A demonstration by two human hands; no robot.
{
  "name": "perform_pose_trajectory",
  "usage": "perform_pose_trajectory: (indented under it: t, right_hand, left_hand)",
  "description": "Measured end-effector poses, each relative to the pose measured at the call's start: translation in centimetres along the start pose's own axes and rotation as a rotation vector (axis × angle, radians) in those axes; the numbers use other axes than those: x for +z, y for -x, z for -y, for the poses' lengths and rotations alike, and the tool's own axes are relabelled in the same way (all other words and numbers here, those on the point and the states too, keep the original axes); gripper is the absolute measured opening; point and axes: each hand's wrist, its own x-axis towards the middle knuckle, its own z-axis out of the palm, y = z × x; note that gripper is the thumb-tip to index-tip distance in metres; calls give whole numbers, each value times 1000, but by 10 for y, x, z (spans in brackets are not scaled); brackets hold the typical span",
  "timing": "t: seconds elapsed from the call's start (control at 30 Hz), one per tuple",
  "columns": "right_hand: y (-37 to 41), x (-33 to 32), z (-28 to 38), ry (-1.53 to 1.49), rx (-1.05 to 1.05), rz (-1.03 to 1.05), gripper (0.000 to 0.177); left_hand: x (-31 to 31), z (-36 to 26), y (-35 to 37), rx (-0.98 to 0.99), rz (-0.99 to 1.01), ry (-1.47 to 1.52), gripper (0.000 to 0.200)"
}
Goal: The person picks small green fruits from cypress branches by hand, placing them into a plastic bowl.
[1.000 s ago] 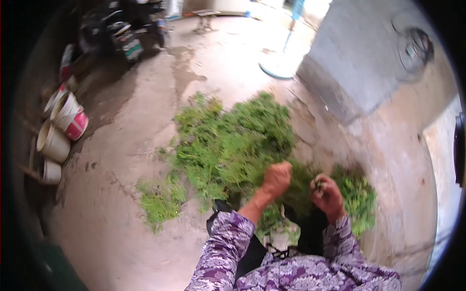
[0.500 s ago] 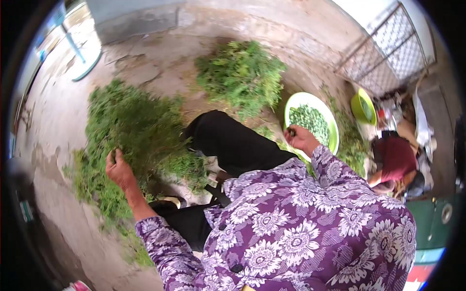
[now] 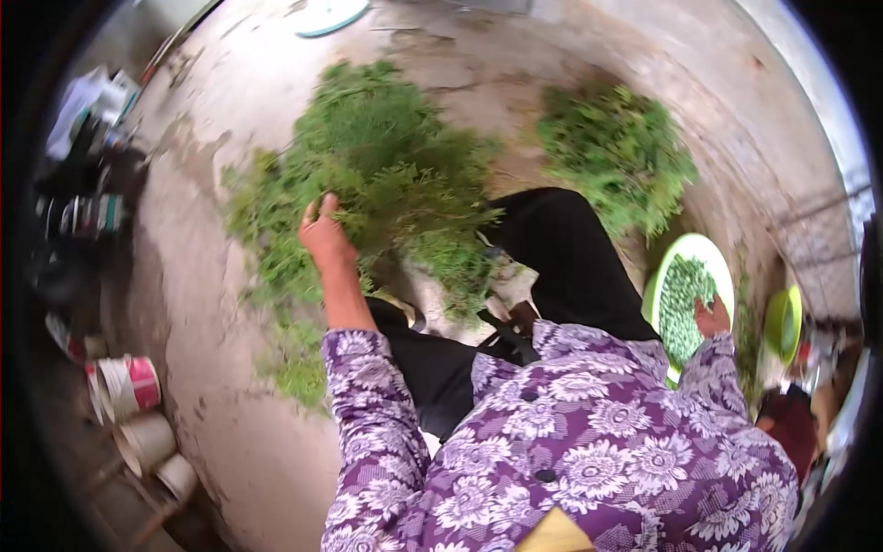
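My left hand (image 3: 326,237) is over the near edge of a large heap of leafy green branches (image 3: 377,129) on the floor. Its thumb and fingers are apart, close to the foliage, and no stem shows clearly between them. Far to the right, my right hand (image 3: 712,317) is over the light green basin (image 3: 650,299), its fingers spread. Small loose green leaves (image 3: 682,304) fill much of this basin, right beside the fingertips. Part of the right palm is turned out of sight.
A second heap of branches (image 3: 616,156) lies near the wall. Another green basin (image 3: 782,324) stands at the far right, near a partly visible person in dark red (image 3: 789,425). Buckets (image 3: 129,386) line the left side. A round pale blue base (image 3: 333,17) is at the top.
The view has turned, shifting the heaps rightward. My right hand has gone from a closed grip at the basin's edge to spread fingers over the leaves. My left hand has moved further into the foliage.
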Motion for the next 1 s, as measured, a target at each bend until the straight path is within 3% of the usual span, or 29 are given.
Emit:
perform_pose_trajectory:
  t: [0.13, 0.17, 0.2, 0.23, 0.3, 0.37, 0.4, 0.47, 0.6, 0.63, 0.7, 0.83, 0.87, 0.9, 1.0]
  right_hand:
    - [38, 73, -40, 219, 105, 473, 31]
    - [83, 105, -53, 288, 30, 451, 22]
    - [90, 122, -57, 376, -62, 588, 22]
    - [106, 143, -60, 448, -119, 664, 25]
    - [157, 182, -67, 536, -192, 761, 28]
    - [216, 210, -89, 834, -528, 831, 37]
    - [229, 221, -101, 850, -544, 851, 37]
    - [250, 240, -128, 1150, -831, 1092, 44]
    - [315, 258, -186, 1213, -987, 1452, 46]
    - [325, 261, -196, 1208, -995, 1469, 46]
    - [342, 269, -213, 1167, -793, 1612, 49]
    - [369, 285, -227, 1181, -775, 1736, 60]
    - [376, 290, -229, 1178, -780, 1748, 60]
    - [387, 295, -233, 1171, -855, 1776, 63]
    - [416, 314, -242, 1195, -966, 1848, 75]
  left_hand:
    - [1, -16, -5, -42, -24, 205, 50]
    - [2, -21, -3, -114, -18, 276, 51]
    - [4, -26, 0, -187, -10, 351, 51]
    - [11, -37, 6, -240, -91, 361, 35]
    - [9, -40, 2, -292, -47, 470, 27]
    - [8, -43, -3, -373, 17, 565, 15]
    - [7, -42, -5, -366, 1, 588, 15]
    - [5, -42, -9, -440, 6, 703, 16]
    - [4, -47, -11, -534, 44, 800, 12]
    - [1, -45, -9, -505, 98, 867, 8]
    - [0, -53, -10, -449, 73, 846, 8]
    - [3, -77, -22, -309, 134, 840, 16]
    - [-40, -60, 60, -285, 174, 826, 16]
    - [-12, -62, 21, -265, 212, 812, 17]
    - [-12, -52, 45, -214, 335, 765, 19]
